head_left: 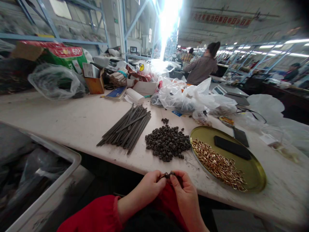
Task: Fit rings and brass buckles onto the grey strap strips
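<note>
My left hand [150, 186] and my right hand [186, 190] meet just in front of the table edge, fingertips pinched close together. Left thumb and forefinger grip a small metal buckle [165, 175], mostly covered by the fingers. A small dark loop [172, 174] sits in my right fingertips, against the buckle or very near it. Just beyond the hands lies a heap of similar dark loops [167, 141]. To its left is a bundle of dark flat strips [127, 127]. On the right, gold-coloured wire buckles [217, 162] are piled on a round tray [259, 180].
A black phone-like slab [231, 147] rests on the tray. Plastic bags [185, 96] line the back of the table [60, 119]. A white bin [72, 156] stands at lower left. A person [201, 66] is working farther back.
</note>
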Motion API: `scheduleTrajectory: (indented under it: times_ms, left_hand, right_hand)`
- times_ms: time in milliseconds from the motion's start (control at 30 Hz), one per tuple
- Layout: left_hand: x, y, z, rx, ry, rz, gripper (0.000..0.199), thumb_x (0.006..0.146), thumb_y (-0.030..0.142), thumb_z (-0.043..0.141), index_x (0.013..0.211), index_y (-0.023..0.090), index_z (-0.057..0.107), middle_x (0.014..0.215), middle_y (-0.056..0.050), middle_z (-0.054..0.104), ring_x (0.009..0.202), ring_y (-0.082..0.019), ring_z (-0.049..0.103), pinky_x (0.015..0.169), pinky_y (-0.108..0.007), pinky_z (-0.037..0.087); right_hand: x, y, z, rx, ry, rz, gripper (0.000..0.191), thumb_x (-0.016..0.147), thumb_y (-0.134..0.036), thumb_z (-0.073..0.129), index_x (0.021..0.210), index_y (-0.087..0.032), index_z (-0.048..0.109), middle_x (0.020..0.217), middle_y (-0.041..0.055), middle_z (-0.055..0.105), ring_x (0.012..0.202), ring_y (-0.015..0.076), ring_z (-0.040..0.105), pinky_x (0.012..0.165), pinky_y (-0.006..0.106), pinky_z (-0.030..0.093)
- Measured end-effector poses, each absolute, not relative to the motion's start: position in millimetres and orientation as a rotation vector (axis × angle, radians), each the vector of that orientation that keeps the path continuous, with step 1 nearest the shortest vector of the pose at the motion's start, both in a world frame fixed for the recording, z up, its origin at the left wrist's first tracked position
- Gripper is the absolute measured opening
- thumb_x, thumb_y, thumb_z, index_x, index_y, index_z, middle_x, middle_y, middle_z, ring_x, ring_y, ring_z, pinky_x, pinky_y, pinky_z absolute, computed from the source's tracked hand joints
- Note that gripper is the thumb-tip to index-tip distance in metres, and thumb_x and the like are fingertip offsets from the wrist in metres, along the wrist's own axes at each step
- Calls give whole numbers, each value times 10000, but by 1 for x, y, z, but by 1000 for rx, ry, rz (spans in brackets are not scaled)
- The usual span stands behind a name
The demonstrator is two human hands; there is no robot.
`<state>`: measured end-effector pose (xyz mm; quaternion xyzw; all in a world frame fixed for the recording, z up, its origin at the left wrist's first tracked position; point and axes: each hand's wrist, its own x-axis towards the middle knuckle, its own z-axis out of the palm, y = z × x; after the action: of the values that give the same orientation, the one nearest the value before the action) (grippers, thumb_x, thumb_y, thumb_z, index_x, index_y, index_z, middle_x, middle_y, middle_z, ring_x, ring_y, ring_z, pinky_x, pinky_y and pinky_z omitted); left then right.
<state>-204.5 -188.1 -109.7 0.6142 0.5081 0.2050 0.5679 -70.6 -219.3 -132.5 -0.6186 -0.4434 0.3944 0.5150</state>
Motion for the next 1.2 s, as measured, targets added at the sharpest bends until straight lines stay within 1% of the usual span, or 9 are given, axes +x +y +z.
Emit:
scheduleTrajectory:
  times_ms: [67,200,300,433,600,733,867,1033,1200]
  left_hand:
    - [-206,-188,-109,1501,1242,497,222,824,264,413,638,165,486,542,30,474,558,-130,438,526,-227,312]
    - [-209,-190,-109,1677,1281,522,204,825,247,392,678,165,508,677,-26,578,644,-157,499,581,-242,331]
    - [-210,-191,-110,1740,1282,487,220,833,251,381,681,167,515,682,-37,586,637,-162,507,573,-246,323]
    - [-211,-188,-111,1725,1319,477,243,844,279,386,662,171,507,643,-23,569,617,-158,506,546,-239,307]
    - [-218,-182,-115,1698,1282,474,267,858,337,408,700,171,545,694,-21,604,665,-165,536,579,-231,328]
    - [-220,-178,-117,1714,1302,440,283,871,344,393,736,176,577,731,-29,631,682,-170,550,593,-232,332]
    - [-219,-176,-116,1746,1313,380,294,867,337,392,701,171,568,682,-27,611,641,-163,531,568,-236,312]
    - [-212,-176,-116,1675,1293,420,270,851,312,390,657,168,511,644,-19,563,618,-153,493,550,-238,305]
    - [-209,-179,-112,1629,1204,497,182,842,199,338,736,173,484,722,-23,566,677,-152,502,614,-244,344]
  right_hand:
    - [-72,-221,-130,-1476,-1095,914,240,743,-431,605,796,-197,605,746,35,668,695,196,613,659,315,506]
    - [-72,-222,-127,-1418,-1314,819,147,790,-353,576,791,-215,625,742,19,633,704,182,586,663,294,489]
    - [-70,-222,-127,-1427,-1441,732,117,813,-308,554,808,-223,634,757,25,602,727,185,568,661,287,477]
    - [-67,-221,-129,-1451,-1448,743,107,825,-305,544,822,-219,609,771,22,581,704,170,563,613,259,471]
    - [-65,-218,-129,-1457,-1427,837,142,852,-323,504,848,-230,610,770,10,621,727,165,583,670,250,469]
    - [-64,-217,-129,-1467,-1505,851,158,867,-312,476,891,-239,614,823,15,656,763,173,604,703,255,468]
    - [-66,-216,-136,-1487,-1612,803,170,865,-301,477,935,-231,616,865,35,670,796,187,616,728,273,473]
    - [-68,-212,-141,-1509,-1545,857,179,863,-325,476,905,-213,610,848,38,672,789,189,620,718,287,489]
    - [-73,-213,-144,-1560,-1340,781,173,819,-367,549,859,-202,582,758,21,669,689,178,625,618,268,503]
